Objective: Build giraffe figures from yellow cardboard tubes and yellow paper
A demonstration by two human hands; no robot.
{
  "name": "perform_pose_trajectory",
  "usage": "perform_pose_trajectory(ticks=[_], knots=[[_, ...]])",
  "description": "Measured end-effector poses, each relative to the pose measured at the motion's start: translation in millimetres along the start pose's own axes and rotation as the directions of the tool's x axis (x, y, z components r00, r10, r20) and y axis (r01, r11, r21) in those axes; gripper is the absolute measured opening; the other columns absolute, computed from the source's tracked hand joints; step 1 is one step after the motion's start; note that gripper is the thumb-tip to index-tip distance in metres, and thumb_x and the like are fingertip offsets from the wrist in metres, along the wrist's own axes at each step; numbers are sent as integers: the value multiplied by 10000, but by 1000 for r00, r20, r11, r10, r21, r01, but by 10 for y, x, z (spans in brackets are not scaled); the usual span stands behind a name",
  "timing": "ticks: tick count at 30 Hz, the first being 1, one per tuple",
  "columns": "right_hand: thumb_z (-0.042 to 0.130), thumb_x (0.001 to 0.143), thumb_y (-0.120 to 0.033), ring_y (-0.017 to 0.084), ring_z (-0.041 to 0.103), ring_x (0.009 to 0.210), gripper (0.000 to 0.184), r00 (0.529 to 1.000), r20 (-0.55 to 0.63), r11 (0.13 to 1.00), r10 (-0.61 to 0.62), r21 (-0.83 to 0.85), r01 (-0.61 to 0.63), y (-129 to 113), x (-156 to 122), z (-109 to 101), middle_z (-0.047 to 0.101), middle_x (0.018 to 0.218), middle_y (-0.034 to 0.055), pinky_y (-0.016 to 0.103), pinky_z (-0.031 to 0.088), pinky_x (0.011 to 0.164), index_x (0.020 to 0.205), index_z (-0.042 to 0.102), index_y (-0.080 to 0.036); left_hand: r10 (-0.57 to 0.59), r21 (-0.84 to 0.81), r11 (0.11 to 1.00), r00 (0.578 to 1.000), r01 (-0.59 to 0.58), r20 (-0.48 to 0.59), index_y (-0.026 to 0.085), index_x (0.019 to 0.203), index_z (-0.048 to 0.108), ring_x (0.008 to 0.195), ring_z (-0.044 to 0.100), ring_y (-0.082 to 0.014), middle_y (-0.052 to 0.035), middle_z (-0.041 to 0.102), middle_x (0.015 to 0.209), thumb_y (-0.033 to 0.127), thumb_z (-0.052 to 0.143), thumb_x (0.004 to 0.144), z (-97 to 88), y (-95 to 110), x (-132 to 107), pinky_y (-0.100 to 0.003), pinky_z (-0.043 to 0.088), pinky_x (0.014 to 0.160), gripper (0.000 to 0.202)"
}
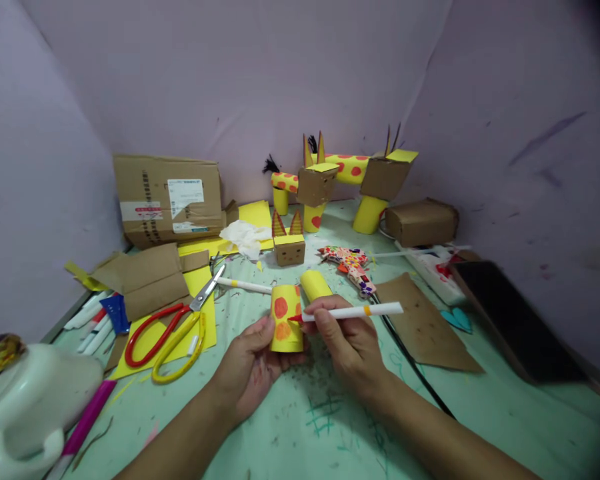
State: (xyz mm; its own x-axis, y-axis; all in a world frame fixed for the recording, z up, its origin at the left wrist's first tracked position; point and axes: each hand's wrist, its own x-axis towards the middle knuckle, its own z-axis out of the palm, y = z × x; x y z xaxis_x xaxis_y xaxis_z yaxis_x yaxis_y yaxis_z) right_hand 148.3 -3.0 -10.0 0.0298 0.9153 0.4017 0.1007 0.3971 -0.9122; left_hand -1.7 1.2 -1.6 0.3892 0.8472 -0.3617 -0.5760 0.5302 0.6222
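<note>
Upright in my left hand (254, 363) is a yellow paper tube (287, 337) with orange-red spots, gripped between thumb and fingers. My right hand (347, 343) pinches a white marker (357, 311) with an orange band. Its red tip points left and meets the tube's right side, near the spots. Just behind the hands lies a plain yellow tube (315, 285). A small cardboard head (289, 252) with striped ears and a drawn face sits farther back. Another white marker (245, 286) rests left of the held tube.
Scissors (200, 300) with red and yellow handles lie left on yellow paper. Spotted cardboard animals (316, 187) stand at the back. A patterned glue gun (347, 263), a cardboard sheet (425, 327) and a phone (515, 317) are right; a white jug (35, 400) is front left.
</note>
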Motion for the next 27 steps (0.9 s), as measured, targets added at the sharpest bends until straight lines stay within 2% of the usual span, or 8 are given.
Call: perform_pose_trajectory(ticks=[3, 7, 16, 22, 27], knots=[[489, 898, -356, 154, 620, 633, 203, 1000, 20, 999, -12, -43, 12, 32, -21, -1, 624, 684, 8, 250, 506, 586, 871, 629, -212, 8, -5, 1000, 1000, -8, 10, 96, 983, 622, 894, 649, -245, -121, 690, 928, 173, 496, 870, 5, -5, -3, -405, 528, 803, 186], [482, 905, -346, 146, 615, 611, 191, 999, 18, 999, -33, -9, 33, 36, -36, -5, 622, 672, 1, 240, 503, 570, 884, 620, -216, 6, -11, 1000, 1000, -6, 3, 98, 956, 627, 899, 646, -246, -120, 690, 902, 189, 497, 873, -9, -11, 8, -415, 524, 815, 179], [498, 894, -294, 156, 655, 688, 162, 992, 19, 984, -127, -123, 128, 6, -27, -15, 672, 781, 31, 253, 527, 606, 878, 634, -207, 23, -4, 1000, 1000, -23, -4, 97, 975, 605, 801, 644, -193, -112, 677, 932, 156, 472, 878, 14, -15, -5, -353, 549, 740, 175], [502, 886, -269, 172, 675, 729, 150, 990, 19, 980, -143, -134, 144, 11, -24, 0, 689, 827, 43, 263, 549, 613, 881, 639, -207, 34, -11, 999, 999, -34, -12, 99, 977, 599, 818, 640, -199, -102, 676, 908, 149, 477, 875, 28, -21, -14, -362, 542, 762, 167], [512, 873, -246, 170, 672, 697, 133, 986, 8, 972, -166, -169, 165, -15, -11, 8, 689, 790, 40, 265, 546, 599, 871, 637, -201, 48, -9, 999, 999, -48, 6, 108, 972, 608, 834, 632, -201, -105, 671, 939, 173, 501, 868, 16, -26, -17, -384, 523, 808, 163]])
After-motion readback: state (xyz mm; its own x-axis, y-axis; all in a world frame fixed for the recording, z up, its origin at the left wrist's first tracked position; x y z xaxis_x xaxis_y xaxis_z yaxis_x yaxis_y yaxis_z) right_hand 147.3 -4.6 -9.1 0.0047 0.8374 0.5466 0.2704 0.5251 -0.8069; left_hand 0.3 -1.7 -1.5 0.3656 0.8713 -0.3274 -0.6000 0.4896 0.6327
